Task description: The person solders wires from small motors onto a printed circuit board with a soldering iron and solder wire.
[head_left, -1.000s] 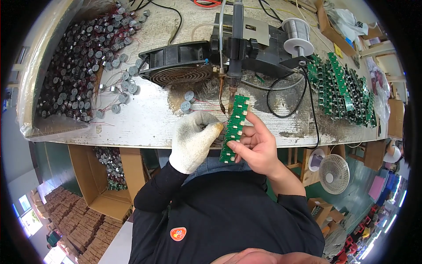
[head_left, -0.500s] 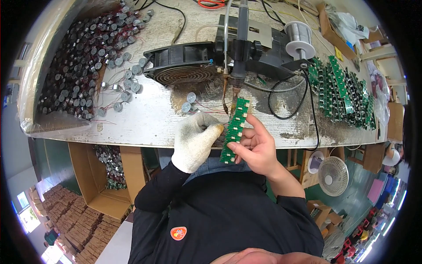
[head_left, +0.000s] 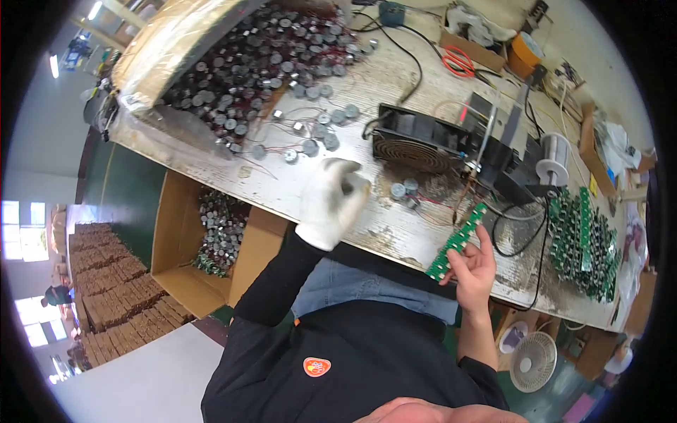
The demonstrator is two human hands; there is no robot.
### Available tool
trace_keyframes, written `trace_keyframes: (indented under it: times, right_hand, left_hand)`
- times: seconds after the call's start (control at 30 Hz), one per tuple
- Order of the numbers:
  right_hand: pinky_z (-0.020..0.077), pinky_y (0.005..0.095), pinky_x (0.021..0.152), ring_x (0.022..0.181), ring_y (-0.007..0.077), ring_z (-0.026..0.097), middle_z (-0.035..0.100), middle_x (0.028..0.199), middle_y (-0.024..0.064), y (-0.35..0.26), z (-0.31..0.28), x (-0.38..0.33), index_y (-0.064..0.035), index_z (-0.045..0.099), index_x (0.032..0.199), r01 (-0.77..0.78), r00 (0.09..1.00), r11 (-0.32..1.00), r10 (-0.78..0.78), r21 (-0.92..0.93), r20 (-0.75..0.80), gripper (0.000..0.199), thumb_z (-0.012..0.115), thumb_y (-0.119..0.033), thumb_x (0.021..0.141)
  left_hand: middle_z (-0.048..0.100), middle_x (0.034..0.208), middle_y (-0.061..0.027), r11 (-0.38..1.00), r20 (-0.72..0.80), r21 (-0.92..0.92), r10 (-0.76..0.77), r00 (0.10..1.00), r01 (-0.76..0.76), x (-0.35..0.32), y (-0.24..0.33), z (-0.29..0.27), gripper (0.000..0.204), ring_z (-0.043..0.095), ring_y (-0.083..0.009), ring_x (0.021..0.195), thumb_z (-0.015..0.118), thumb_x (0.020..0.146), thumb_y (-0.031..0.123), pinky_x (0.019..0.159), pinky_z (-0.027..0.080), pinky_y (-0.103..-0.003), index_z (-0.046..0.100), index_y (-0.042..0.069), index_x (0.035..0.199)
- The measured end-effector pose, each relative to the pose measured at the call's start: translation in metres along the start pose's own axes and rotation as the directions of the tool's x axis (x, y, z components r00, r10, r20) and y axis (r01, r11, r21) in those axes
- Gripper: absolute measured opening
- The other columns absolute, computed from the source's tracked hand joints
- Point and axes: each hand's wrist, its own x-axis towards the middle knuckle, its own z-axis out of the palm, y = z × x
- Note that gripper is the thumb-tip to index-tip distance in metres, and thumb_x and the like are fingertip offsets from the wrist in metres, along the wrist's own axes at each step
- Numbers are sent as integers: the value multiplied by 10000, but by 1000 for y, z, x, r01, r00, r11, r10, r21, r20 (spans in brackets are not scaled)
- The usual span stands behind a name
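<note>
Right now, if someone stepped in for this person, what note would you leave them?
Left hand: gloved, loosely closed, raised over the bench; whether it holds anything cannot be told.
Right hand: bare, gripping a green circuit strip at its lower end, top end tilted up toward the soldering stand.
Nearby: small round parts in front of the fan, a big heap of them to the left, a pile of green boards to the right.
Done: not clear from this view.
Left: the strip is in hand, not on the pile.
</note>
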Motion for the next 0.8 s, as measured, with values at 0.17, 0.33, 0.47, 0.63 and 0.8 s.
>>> trace_keyframes:
  times: [0.17, 0.33, 0.47, 0.63, 0.8]
  right_hand:
    - [513, 226, 454, 656, 132, 610, 593, 1011, 164, 0, 4, 3, 33, 178, 1410, 45, 999, 999, -45, -18, 31, 725, 587, 97, 815]
    - [513, 227, 449, 655, 136, 615, 597, 1008, 172, -1, 5, 3, 39, 167, 1409, 29, 999, 999, -28, -26, 36, 734, 586, 106, 811]
    - [516, 232, 458, 653, 137, 613, 591, 1010, 176, 2, 4, 3, 27, 158, 1411, 23, 999, 1000, -23, -15, 32, 742, 591, 102, 813]
    - [518, 235, 479, 683, 141, 616, 583, 1038, 175, -2, 7, 3, 6, 157, 1418, 5, 999, 1000, -4, -9, 47, 765, 601, 109, 803]
    - [514, 227, 482, 702, 141, 617, 581, 1049, 167, -3, 6, 3, 11, 158, 1417, -3, 999, 1000, 3, -11, 48, 769, 605, 110, 799]
  left_hand:
    - [625, 762, -109, 965, -25, 134, -223, 975, 224, 26, -15, -29, 298, 612, -216, 680, 698, 784, 192, 613, 474, -313, 619, 17, 1011]
    - [603, 752, -126, 916, 63, 370, -195, 979, 158, 45, -10, -23, 294, 608, -303, 697, 669, 798, 323, 596, 459, -396, 600, 45, 865]
    - [605, 789, -128, 902, 82, 398, -215, 973, 166, 35, -6, -17, 255, 612, -301, 715, 679, 776, 281, 632, 474, -380, 609, 45, 839]
    - [605, 822, -142, 943, 83, 298, -178, 980, 146, 16, 1, -17, 177, 611, -310, 760, 655, 721, 171, 666, 484, -387, 604, 41, 831]
    - [614, 745, -129, 991, 57, 104, -94, 994, 88, 2, -10, -12, 113, 607, -255, 647, 651, 699, 8, 614, 475, -317, 599, 12, 800]
